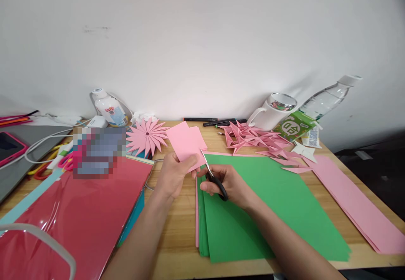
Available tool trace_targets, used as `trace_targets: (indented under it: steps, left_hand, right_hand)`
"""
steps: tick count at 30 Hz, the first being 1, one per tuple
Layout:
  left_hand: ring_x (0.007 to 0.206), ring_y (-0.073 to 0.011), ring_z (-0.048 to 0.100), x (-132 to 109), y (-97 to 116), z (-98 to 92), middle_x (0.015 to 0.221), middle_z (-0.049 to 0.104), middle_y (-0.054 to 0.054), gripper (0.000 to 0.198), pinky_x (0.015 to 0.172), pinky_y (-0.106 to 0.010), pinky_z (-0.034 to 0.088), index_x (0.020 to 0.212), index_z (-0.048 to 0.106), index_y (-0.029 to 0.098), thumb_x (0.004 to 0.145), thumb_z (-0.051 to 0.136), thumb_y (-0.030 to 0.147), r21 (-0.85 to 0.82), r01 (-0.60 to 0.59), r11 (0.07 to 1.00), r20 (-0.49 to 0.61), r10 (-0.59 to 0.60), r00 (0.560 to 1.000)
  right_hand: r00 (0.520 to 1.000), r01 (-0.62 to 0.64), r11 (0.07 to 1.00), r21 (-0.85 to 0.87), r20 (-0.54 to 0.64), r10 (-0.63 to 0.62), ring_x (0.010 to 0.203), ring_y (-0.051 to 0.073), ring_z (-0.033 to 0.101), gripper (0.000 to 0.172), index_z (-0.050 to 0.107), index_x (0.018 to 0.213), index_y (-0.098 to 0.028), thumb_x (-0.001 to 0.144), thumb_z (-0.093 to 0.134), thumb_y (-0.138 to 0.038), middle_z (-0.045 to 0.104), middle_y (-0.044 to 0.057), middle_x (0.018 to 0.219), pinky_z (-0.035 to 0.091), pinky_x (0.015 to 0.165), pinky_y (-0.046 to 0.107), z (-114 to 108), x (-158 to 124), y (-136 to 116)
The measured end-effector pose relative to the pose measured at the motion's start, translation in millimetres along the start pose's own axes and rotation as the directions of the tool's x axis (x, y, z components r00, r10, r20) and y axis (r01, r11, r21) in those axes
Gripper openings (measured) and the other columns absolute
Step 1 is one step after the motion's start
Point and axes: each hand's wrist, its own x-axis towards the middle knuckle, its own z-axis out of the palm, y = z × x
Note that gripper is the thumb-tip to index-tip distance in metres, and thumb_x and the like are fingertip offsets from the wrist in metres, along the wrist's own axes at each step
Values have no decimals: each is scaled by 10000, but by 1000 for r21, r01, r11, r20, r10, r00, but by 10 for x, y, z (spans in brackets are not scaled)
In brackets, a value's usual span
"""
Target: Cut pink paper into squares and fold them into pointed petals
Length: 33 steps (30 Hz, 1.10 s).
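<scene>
My left hand [175, 173] pinches a small piece of pink paper [185, 143] and holds it upright above the wooden table [177, 233]. My right hand [229, 183] is closed around black-handled scissors [211, 174], whose blades meet the right edge of the pink paper. Both hands hover over the top left corner of a stack of green paper sheets [272, 204].
A pink folded paper flower [147, 135] and a pile of pink folded points [253, 138] lie at the back. Pink paper strips [354, 200] lie at right, a red plastic folder [76, 216] at left. A white mug [274, 110], water bottle [329, 96], glue bottle [110, 108] and pens [221, 122] stand by the wall.
</scene>
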Motion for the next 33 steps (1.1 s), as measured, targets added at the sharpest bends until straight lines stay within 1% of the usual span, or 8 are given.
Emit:
trace_targets:
  steps: [3,7,13,16,19,23,26,33]
  left_hand:
    - [403,-70,444,-8,-14,9,509,568,8,127,382,-199,328,590,604,121,636,676,214,14,19,1000,33,-19,999]
    - [404,-71,459,-13,-35,12,490,567,4,155,384,-193,333,572,603,116,648,678,229,35,52,998,73,-54,996]
    - [409,-72,464,-8,-45,9,509,581,-2,160,385,-191,339,594,614,112,647,686,244,28,54,998,77,-56,995]
    - [413,-70,461,-7,-45,8,513,580,0,150,389,-189,341,603,614,111,660,679,234,35,46,998,79,-49,996]
    - [414,-69,456,-8,-44,10,511,576,2,159,390,-189,337,594,607,111,667,677,233,41,46,998,80,-50,996]
    - [422,-72,463,-9,-47,14,509,571,8,157,394,-190,339,580,596,120,678,668,220,30,46,999,89,-48,995]
    - [425,-72,464,-10,-50,10,494,557,15,171,397,-188,339,551,579,126,688,654,194,29,38,999,96,-40,995]
    - [436,-78,480,-10,-51,1,465,535,23,181,404,-189,344,532,580,129,696,642,173,9,39,999,101,-40,994]
  right_hand:
    - [999,34,999,2,38,-34,531,72,317,428,593,901,-137,685,714,-486,432,-49,596,238,481,217,-14,1,-35]
    - [997,51,999,10,56,-52,560,79,319,409,561,836,-146,687,709,-496,424,-43,624,251,496,218,-17,1,-79]
    - [996,72,995,71,52,-76,569,77,307,365,551,823,-147,705,710,-454,385,-48,632,267,520,217,16,9,-110]
    - [995,82,992,94,50,-87,566,76,304,366,549,806,-150,690,723,-451,364,-55,620,277,530,217,24,16,-118]
    - [995,88,992,88,46,-92,573,78,307,384,552,802,-151,671,733,-462,393,-47,634,280,532,218,22,18,-114]
    - [996,80,994,70,43,-83,563,74,299,379,551,801,-151,687,716,-472,439,-37,657,262,516,219,10,16,-73]
    - [997,68,996,65,39,-71,558,74,287,374,548,806,-153,693,710,-471,447,-38,653,230,503,221,-3,15,-25]
    - [999,42,998,38,19,-43,530,70,234,368,555,818,-145,698,711,-455,367,-58,580,165,484,231,-16,13,7]
